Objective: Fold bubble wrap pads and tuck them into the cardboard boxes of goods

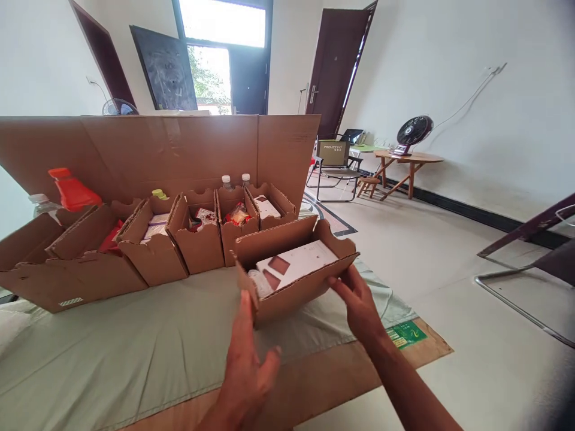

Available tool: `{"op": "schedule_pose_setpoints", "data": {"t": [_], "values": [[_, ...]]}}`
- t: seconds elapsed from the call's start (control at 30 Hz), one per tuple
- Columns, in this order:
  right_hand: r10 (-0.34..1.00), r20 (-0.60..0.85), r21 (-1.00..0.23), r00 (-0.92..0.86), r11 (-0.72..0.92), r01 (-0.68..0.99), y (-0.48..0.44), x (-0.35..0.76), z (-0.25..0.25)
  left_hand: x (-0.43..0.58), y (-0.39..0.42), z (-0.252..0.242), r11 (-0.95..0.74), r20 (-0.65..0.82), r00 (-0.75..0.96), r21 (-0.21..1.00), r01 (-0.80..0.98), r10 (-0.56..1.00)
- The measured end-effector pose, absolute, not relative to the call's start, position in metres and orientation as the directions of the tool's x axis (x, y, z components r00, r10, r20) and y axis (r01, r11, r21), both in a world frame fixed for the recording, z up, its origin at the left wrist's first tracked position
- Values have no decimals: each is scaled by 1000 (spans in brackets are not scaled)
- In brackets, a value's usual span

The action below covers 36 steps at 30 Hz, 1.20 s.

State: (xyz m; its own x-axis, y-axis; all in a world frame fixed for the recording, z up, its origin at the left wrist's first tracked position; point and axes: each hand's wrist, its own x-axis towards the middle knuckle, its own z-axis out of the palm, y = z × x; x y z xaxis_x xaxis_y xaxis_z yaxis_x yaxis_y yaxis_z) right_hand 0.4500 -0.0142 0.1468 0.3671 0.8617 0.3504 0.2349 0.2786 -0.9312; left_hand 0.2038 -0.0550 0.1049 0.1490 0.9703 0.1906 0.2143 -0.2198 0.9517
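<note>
An open cardboard box (296,293) is held just in front of a row of boxes (179,239); the grip of the left hand (245,359) is spread flat against it; that of the right hand (357,305) is closed on its end.

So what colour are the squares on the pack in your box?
Dark reddish-brown, on the white pack in the cardboard box; head view.

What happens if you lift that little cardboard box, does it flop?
Probably stiff: the cardboard box keeps its shape with the left hand and right hand only at its ends. Likely light, as just a white packet and little else show inside. With its top open, the contents might slide out if tipped.
</note>
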Motion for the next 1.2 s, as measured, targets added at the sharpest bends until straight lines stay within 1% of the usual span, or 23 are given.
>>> {"op": "schedule_pose_setpoints", "data": {"t": [0.1, 0.2, 0.3, 0.37, 0.4, 0.43, 0.53, 0.6, 0.67, 0.73, 0.83, 1.0, 1.2], "values": [[845, 379, -916, 377, 283, 285, 18, 492, 155, 244, -47, 119, -239, 167, 298, 945, 222, 940], [847, 365, -910, 386, 237, 340, 45, 520, 153, 283, -43, 125, -243, 109, 466, 941, 237, 878], [860, 347, -912, 374, 216, 349, 43, 526, 140, 304, -41, 117, -235, 34, 607, 938, 254, 794], [867, 346, -912, 358, 223, 343, 24, 521, 124, 304, -38, 103, -287, 32, 647, 912, 293, 762], [871, 347, -913, 348, 228, 338, 12, 517, 114, 299, -35, 95, -345, 72, 647, 888, 305, 759], [877, 343, -915, 336, 231, 330, 1, 513, 104, 292, -32, 87, -418, 142, 633, 854, 311, 761], [910, 312, -915, 272, 211, 345, -20, 500, 76, 264, -18, 65, -610, 405, 498, 703, 367, 767], [926, 275, -917, 259, 171, 361, -18, 494, 67, 249, -7, 56, -650, 520, 391, 614, 448, 760], [940, 216, -934, 265, 120, 335, -6, 494, 68, 241, 1, 48, -652, 578, 323, 558, 514, 749], [955, 151, -953, 254, 73, 293, 9, 504, 75, 239, 6, 42, -645, 601, 293, 532, 549, 744], [975, 89, -964, 202, 33, 263, 30, 532, 90, 241, 6, 36, -637, 596, 289, 530, 560, 749], [992, 56, -967, 109, 27, 254, 66, 567, 107, 244, 5, 35, -599, 545, 285, 574, 559, 789], [1000, 22, -966, 21, 16, 259, 120, 575, 117, 245, 6, 35, -585, 519, 291, 600, 546, 804]]}}
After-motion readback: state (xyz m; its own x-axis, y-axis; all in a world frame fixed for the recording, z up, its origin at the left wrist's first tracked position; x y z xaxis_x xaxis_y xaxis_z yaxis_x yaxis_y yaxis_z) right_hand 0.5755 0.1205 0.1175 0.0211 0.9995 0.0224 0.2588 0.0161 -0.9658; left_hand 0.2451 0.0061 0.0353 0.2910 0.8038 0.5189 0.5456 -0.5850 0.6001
